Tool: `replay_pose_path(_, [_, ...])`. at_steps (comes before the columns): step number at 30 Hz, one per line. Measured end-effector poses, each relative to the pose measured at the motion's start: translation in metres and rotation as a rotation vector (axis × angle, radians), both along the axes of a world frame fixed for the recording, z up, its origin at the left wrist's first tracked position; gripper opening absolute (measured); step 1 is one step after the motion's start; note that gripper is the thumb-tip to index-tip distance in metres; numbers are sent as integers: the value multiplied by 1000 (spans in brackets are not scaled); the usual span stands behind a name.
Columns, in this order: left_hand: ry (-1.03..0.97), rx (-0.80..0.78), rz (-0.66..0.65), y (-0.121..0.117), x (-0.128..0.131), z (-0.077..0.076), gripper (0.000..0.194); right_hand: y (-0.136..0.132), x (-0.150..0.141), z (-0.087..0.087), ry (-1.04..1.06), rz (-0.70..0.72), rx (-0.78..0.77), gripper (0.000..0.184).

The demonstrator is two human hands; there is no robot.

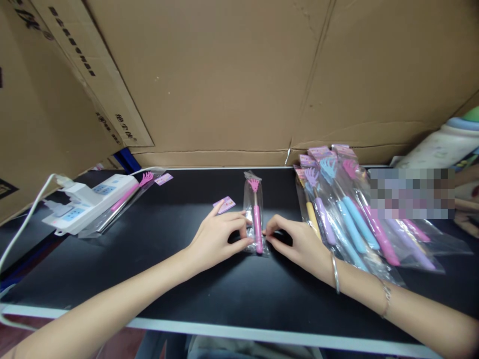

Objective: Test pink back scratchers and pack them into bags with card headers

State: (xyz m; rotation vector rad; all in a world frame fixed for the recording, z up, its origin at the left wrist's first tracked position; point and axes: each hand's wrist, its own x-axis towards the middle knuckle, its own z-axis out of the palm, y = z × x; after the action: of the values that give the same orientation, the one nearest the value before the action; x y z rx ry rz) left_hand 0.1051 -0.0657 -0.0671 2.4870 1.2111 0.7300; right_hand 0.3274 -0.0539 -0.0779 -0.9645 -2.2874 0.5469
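A pink back scratcher (258,224) with a claw-shaped head lies in a clear plastic bag (248,199) on the black table, its handle toward me. My left hand (220,230) has its thumb and fingers closed at the bag's left edge. On the other side, my right hand (299,242) pinches the bag's lower right edge. Just beyond my left fingers lies a small purple printed card (224,204), apart from the bag. To the right of my right hand is a pile of bagged back scratchers (352,219) in yellow, purple, blue and pink, with printed cards at their tops.
A white power strip (93,202) with plugs lies at the left, beside another bagged pink back scratcher (125,197) with a card. Cardboard (224,85) walls the table's back and left. A pale bottle (430,149) leans at the far right, near another person's hand (466,214).
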Motion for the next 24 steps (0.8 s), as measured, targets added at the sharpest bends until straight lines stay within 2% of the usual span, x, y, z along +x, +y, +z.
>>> replay_pose_path(4, [32, 28, 36, 2, 0, -3, 22, 3, -1, 0, 6, 7, -23, 8])
replay_pose_path(12, [-12, -43, -13, 9, 1, -9, 19, 7, -6, -4, 19, 57, -114, 12])
replay_pose_path(16, [-35, -42, -17, 10, 2, -11, 16, 7, -7, -6, -34, 25, -47, 11])
replay_pose_path(19, [25, -21, -35, 8, 2, -8, 10, 7, -7, -5, -113, 9, 37, 7])
replay_pose_path(24, [136, 95, -19, 5, 1, -4, 12, 5, -7, 0, -153, 52, 130, 9])
